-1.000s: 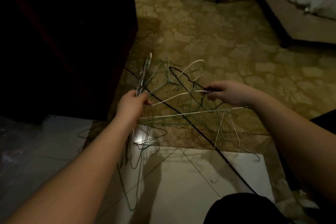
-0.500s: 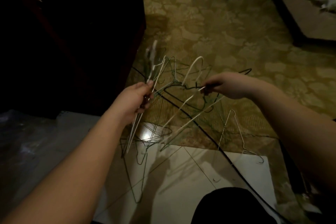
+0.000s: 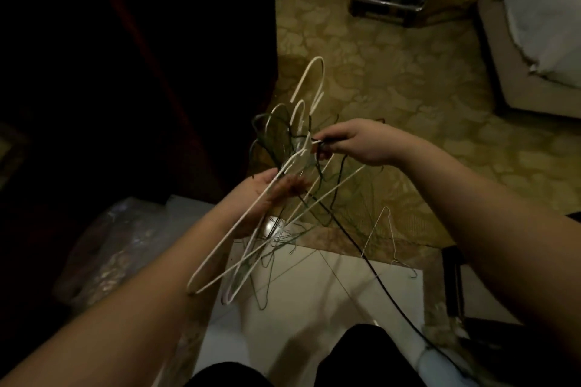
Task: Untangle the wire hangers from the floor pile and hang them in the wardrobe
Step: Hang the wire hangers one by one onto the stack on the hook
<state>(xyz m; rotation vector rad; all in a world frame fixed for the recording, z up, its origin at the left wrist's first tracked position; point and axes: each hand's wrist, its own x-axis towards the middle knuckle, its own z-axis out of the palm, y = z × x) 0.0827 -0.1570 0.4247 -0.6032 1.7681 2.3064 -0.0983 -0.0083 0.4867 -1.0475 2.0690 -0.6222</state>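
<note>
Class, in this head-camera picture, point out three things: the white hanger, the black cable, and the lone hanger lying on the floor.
white hanger [image 3: 220, 248]: head view, on its long straight side below the left hand.
black cable [image 3: 377, 280]: head view, mid-run over the pale floor panel.
lone hanger [image 3: 390, 236]: head view, on its thin right-hand wire.

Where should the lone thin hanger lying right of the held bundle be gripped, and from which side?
Probably at its apex, near the neck. The lone hanger lies apart from the bundle that both hands hold, its point toward the carpet and its hook end over the white tile. Coming from above on the right would avoid the black cable.
</note>
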